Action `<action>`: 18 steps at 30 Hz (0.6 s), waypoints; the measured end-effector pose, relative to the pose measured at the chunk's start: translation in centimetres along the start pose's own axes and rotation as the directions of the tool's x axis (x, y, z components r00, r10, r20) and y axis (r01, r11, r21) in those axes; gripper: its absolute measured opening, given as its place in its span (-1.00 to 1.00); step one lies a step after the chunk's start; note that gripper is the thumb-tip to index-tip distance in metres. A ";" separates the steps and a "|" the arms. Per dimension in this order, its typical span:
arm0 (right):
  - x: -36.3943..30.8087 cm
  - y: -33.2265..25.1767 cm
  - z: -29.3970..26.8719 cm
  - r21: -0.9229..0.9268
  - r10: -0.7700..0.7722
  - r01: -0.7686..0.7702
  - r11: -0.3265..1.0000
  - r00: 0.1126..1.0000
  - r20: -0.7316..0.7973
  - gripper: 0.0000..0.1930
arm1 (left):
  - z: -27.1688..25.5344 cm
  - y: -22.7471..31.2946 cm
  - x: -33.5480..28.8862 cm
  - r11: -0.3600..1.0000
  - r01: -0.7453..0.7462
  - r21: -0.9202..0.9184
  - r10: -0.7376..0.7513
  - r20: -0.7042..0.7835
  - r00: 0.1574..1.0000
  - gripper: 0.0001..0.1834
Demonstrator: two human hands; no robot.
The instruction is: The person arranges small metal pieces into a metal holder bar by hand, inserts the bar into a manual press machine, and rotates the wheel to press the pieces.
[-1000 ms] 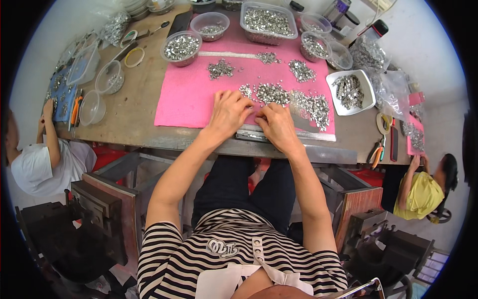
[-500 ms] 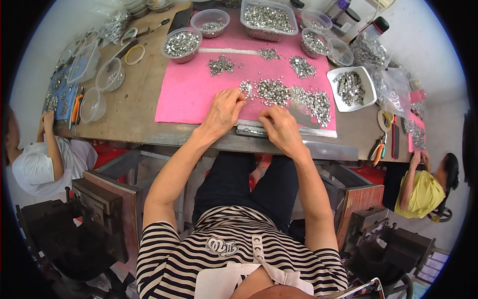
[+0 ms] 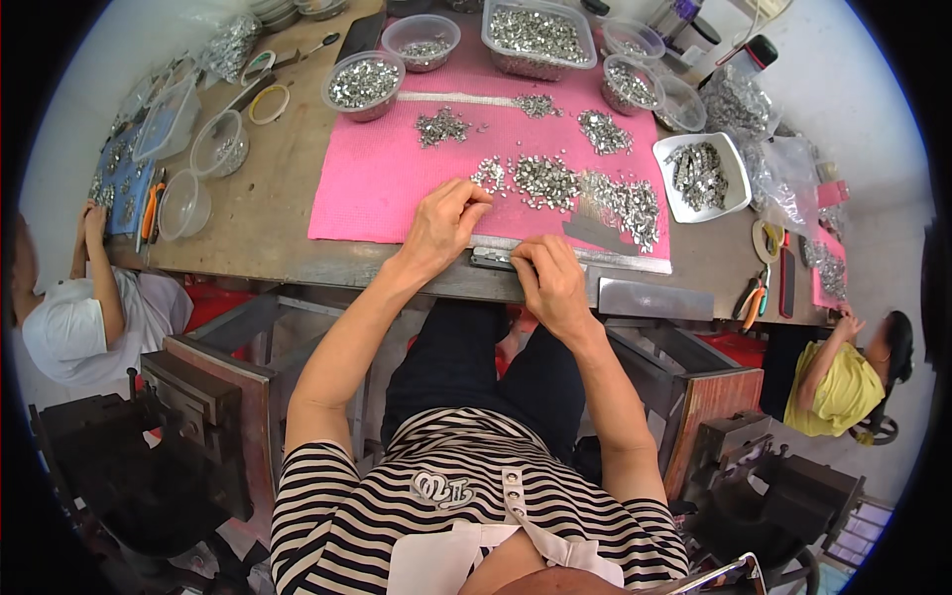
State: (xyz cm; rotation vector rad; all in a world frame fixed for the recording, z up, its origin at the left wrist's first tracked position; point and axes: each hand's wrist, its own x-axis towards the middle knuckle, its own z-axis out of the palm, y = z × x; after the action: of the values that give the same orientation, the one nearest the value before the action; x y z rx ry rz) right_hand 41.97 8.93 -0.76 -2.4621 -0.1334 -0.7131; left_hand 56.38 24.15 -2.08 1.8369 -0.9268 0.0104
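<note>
A pink mat (image 3: 362,198) lies on the bench in front of me, with several piles of small shiny metal pieces on it. My left hand (image 3: 446,220) rests on the mat beside the nearest small pile (image 3: 489,176), fingers pinched; anything between them is hidden. At the mat's near edge lies a narrow dark metal bar (image 3: 491,258). My right hand (image 3: 551,283) is over the bar's right end, its thumb and fingertips closed together; I cannot make out what they hold. The larger middle pile (image 3: 545,182) is just beyond both hands.
Plastic tubs of metal pieces, such as a rectangular one (image 3: 538,67), stand along the back. A white dish (image 3: 734,164) sits right of the mat, near pliers (image 3: 756,299). A flat metal plate (image 3: 654,298) lies at the bench edge. Two people sit at either side.
My right hand has drawn back from the mat toward the bench edge and now sits over the bar. My left hand has hardly moved. The person at the right has raised a hand.
</note>
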 end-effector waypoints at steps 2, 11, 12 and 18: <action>0.1 -0.1 -0.3 0.008 -0.035 0.035 0.999 0.999 0.012 -0.88 | -0.2 0.4 -0.3 0.999 0.026 -0.030 -0.027 -0.004 1.000 -0.88; 0.1 0.1 -0.6 0.042 0.025 -0.027 0.999 0.999 0.048 -0.89 | 0.5 0.1 -1.0 0.991 0.074 -0.108 -0.075 -0.006 0.997 -0.84; 0.1 0.2 -0.6 0.036 0.057 -0.058 0.998 0.997 0.049 -0.88 | 0.4 0.1 -1.1 0.990 0.083 -0.112 -0.084 -0.003 0.996 -0.84; 0.2 0.7 -0.5 0.013 -0.018 0.017 1.000 0.999 0.050 -0.86 | 0.5 0.2 -1.1 0.992 0.048 -0.113 -0.050 -0.016 0.999 -0.86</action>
State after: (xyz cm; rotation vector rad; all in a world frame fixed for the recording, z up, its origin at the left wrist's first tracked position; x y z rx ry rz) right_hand 42.10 8.05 -0.69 -2.4705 -0.1780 -0.6562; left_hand 55.27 24.30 -2.57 1.7515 -0.8521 -0.0538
